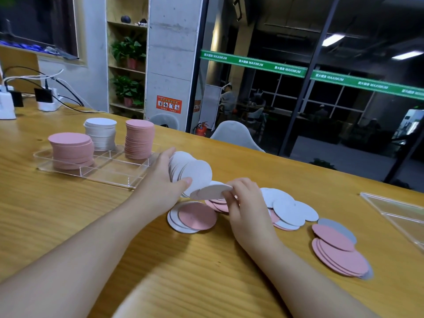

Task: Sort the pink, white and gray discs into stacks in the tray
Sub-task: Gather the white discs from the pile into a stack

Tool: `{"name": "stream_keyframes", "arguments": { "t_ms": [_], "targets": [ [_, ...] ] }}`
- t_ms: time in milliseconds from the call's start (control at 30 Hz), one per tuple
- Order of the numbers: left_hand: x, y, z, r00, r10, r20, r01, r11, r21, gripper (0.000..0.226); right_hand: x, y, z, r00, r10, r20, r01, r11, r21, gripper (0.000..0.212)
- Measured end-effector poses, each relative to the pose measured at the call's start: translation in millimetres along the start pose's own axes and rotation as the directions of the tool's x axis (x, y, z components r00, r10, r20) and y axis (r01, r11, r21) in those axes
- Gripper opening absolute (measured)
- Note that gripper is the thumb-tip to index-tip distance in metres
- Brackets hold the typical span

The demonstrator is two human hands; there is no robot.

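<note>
A: Your left hand (pixel 160 180) grips a fanned bundle of white round discs (pixel 190 171); your right hand (pixel 241 196) pinches one white disc (pixel 212 190) at its 9 o'clock edge.

B: Risk: the fan could slip before reaching the clear acrylic tray (pixel 110 173), at 10 o'clock.

The table (pixel 68 226) is yellow wood with a clear grain and a soft sheen. The tray (pixel 110 177) is clear glossy plastic, as is a second tray (pixel 399 212) at the right edge. The discs (pixel 197 214) look matt, like thin card or felt, pink, white and gray.
</note>
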State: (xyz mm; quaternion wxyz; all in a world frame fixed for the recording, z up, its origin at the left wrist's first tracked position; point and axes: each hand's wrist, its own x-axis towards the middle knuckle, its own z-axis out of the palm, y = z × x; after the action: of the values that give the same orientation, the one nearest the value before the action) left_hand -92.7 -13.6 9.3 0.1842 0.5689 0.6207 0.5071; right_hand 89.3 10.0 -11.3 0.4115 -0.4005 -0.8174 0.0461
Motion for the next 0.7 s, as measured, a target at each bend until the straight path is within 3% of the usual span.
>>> {"name": "stream_keyframes", "arguments": {
  "t_ms": [233, 467, 700],
  "targets": [
    [-2.3, 1.4, 2.9, 0.994, 0.037, 0.101, -0.035, 0.999, -0.014, 0.076, -0.2, -2.4, -4.0, 0.989, 0.149, -0.003, -0.148, 0.980, 0.132, 0.012],
    [-5.0, 0.7, 4.7, 0.983, 0.055, 0.178, -0.059, 0.998, 0.018, 0.076, 0.3, 1.6, -5.6, 0.943, 0.321, -0.091, -0.296, 0.931, 0.211, 0.006],
    [-5.5, -5.2, 8.2, 0.956, 0.085, 0.279, -0.091, 0.996, 0.010, 0.081, -0.6, 3.0, -3.0, 0.947, 0.317, -0.051, -0.299, 0.929, 0.216, 0.004]
  ]
}}
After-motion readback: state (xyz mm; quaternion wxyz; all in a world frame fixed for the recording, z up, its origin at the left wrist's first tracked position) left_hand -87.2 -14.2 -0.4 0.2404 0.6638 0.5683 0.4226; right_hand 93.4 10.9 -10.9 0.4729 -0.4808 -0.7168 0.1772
